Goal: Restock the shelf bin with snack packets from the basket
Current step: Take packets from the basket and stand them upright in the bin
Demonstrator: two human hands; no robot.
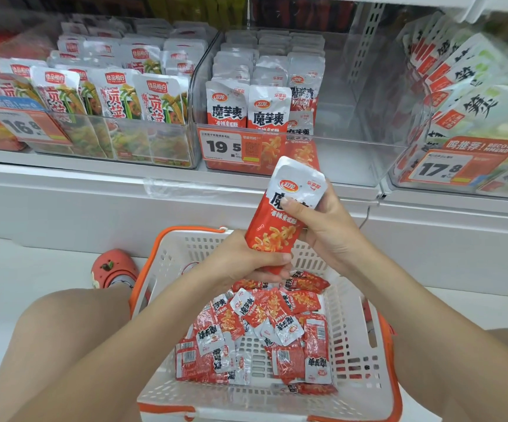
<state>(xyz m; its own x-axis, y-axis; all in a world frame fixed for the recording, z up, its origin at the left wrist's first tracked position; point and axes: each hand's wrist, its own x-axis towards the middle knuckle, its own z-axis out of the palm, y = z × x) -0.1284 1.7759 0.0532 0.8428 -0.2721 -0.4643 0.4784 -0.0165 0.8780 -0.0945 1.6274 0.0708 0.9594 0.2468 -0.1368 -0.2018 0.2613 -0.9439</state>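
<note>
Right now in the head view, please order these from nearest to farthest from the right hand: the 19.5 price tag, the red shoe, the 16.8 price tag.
From the right hand:
1. 19.5 price tag, on the bin just above the hands.
2. Red shoe, on the floor, lower left.
3. 16.8 price tag, on the far left bin.

A shop aisle seen from low down. A long white shelf ledge (94, 190) runs across the view, with a pale floor (18, 269) below it. A perforated white upright (365, 41) rises at the back of the shelf. Orange price tags (225, 147) face forward. Lighting is bright and even.
</note>
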